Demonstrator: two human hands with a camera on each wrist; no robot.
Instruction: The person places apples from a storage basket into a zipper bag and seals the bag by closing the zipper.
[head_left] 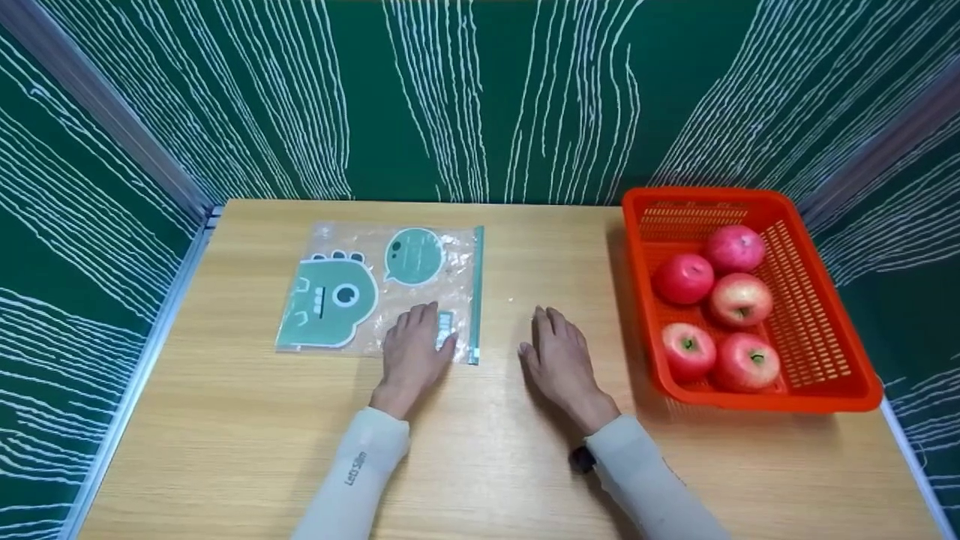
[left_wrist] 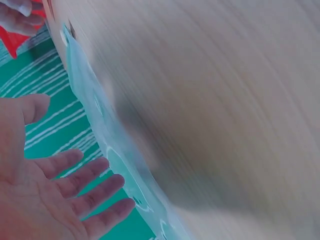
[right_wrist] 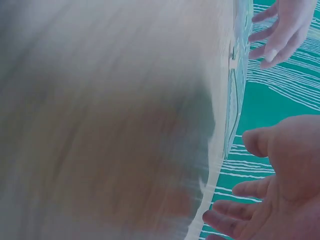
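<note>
A clear zip bag (head_left: pixel 457 277) with green monster prints and a green slider strip along its right edge lies flat on the table. Over its lower right part is my left hand (head_left: pixel 412 352), fingers loosely extended and holding nothing. The left wrist view shows that hand (left_wrist: pixel 55 195) palm-on with spread fingers, close to the bag (left_wrist: pixel 120 155). To the right of the bag, my right hand (head_left: pixel 562 367) hovers low over or touches the wood; which one, I cannot tell. Its fingers (right_wrist: pixel 235 210) are relaxed with nothing between them.
On the right of the wooden table (head_left: pixel 495 450) stands an orange-red plastic basket (head_left: pixel 817 300) with several red apples (head_left: pixel 740 300) in its left part. Green walls (head_left: pixel 510 97) with white wavy lines enclose the back and both sides.
</note>
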